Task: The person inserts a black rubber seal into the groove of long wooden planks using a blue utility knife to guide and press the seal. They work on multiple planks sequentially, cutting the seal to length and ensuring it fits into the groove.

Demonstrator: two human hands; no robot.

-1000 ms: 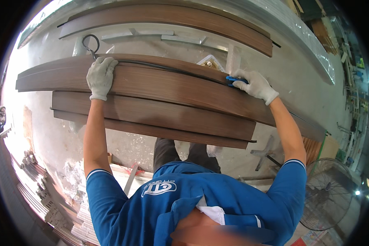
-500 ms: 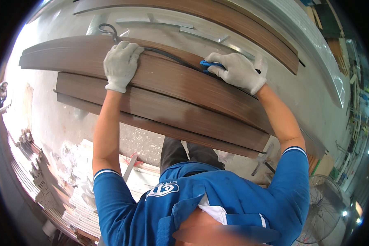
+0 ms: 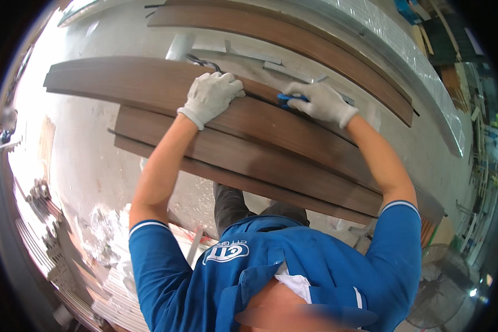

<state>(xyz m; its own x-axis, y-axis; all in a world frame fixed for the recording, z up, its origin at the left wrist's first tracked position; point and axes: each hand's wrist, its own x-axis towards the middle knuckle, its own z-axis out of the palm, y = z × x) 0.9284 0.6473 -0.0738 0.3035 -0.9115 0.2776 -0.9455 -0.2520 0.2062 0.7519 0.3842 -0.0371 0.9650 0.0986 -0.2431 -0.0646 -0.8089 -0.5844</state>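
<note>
My left hand (image 3: 213, 98), in a pale work glove, is closed over the far edge of a long brown profile (image 3: 133, 83). Its fingers press on a black rubber strip (image 3: 205, 62), whose loose tail curls up beyond the glove. Between my hands the strip runs along the profile's edge. In my right hand (image 3: 322, 104), also gloved, is a small blue tool (image 3: 291, 98); its tip sits at that edge, and the fingers hide its exact kind. A second brown profile (image 3: 249, 156) lies alongside, nearer my body.
More brown profiles (image 3: 293, 41) lie at the far side, near plastic-wrapped lengths (image 3: 393, 50). Short metal strips (image 3: 254, 55) rest on the floor between. A round fan (image 3: 440, 282) stands at lower right; stacked white lengths (image 3: 122, 301) are at lower left.
My left hand has moved right along the profile, closer to my right hand, and the strip's loose tail has shifted with it. The whole view has also shifted a little.
</note>
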